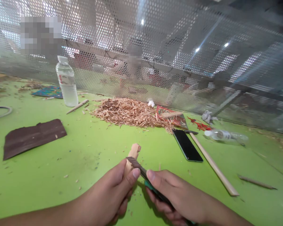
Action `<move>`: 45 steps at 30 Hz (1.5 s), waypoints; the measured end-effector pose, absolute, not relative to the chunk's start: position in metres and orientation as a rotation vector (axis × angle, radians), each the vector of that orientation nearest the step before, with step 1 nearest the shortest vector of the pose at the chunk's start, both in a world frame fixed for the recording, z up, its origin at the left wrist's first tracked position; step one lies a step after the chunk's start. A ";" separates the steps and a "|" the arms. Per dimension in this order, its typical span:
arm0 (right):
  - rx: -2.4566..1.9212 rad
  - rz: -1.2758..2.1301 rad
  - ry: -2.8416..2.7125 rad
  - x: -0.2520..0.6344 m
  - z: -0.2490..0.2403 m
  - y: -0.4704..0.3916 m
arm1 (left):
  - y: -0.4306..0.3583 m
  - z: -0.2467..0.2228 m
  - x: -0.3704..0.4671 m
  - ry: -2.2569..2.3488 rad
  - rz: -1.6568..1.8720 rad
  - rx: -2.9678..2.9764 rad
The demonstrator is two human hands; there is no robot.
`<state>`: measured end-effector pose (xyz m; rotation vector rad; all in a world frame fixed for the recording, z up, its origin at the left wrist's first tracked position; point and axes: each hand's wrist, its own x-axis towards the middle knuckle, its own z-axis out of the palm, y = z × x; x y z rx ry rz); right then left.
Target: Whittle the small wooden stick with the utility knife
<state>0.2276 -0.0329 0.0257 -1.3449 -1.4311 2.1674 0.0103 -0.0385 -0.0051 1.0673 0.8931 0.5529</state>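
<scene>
My left hand (119, 188) is closed around a small pale piece of carved wood (135, 151), whose notched upper end sticks up past my fingers. My right hand (171, 194) grips a utility knife (143, 172) with a dark and green handle. The knife's segmented blade lies against the wood, close to my left thumb. Both hands are low in the middle of the head view, above the green table (103, 175). My palms and the lower part of the wood are hidden.
Beyond my hands lies a heap of wood shavings (129, 113). A phone (188, 146), a hammer (213, 163), a pencil (257, 182) and a plastic bottle (226, 135) lie right. Brown sandpaper (35, 136) and an upright water bottle (67, 83) are left. A perforated screen (155, 59) borders the table.
</scene>
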 end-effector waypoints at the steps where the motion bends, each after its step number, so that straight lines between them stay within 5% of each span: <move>1: -1.350 2.233 -1.369 0.228 0.027 -0.032 | -0.039 -0.005 0.010 0.891 0.560 1.066; 9: -1.332 2.589 -0.916 0.235 0.031 -0.021 | -0.039 0.000 0.003 0.824 0.521 1.047; 45: -1.232 2.422 -0.864 0.238 0.024 -0.016 | -0.035 -0.015 0.011 0.712 0.652 0.976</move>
